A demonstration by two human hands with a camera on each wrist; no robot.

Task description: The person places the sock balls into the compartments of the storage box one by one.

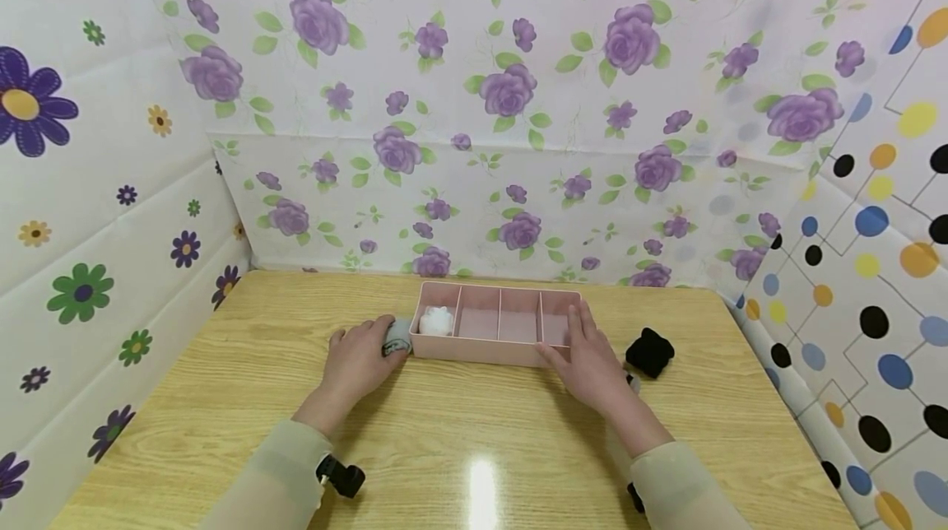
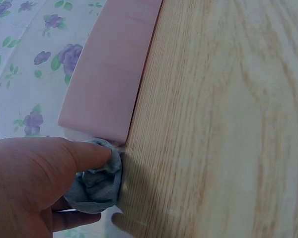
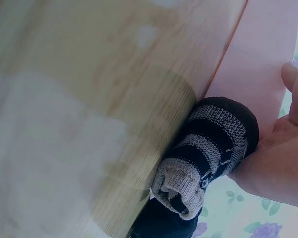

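A pink divided box point(image 1: 477, 351) stands on the table, its compartments in a row. A white balled-up sock point(image 1: 436, 321) lies in the leftmost one. At the box's left end, my left hand point(image 1: 360, 359) holds a rolled grey-blue sock point(image 2: 97, 186) between thumb and fingers, close against the end wall. My right hand point(image 1: 590, 361) rests at the box's right end, thumb at the front rim and fingers extended over the last compartment. Beside that hand lies a rolled black-and-grey striped sock point(image 3: 208, 144), mostly hidden by it in the head view.
A black balled-up bundle point(image 1: 650, 352) lies right of the box. The wooden table point(image 1: 459, 431) is bordered by a flowered cloth point(image 1: 474, 143) behind and patterned cloths at both sides.
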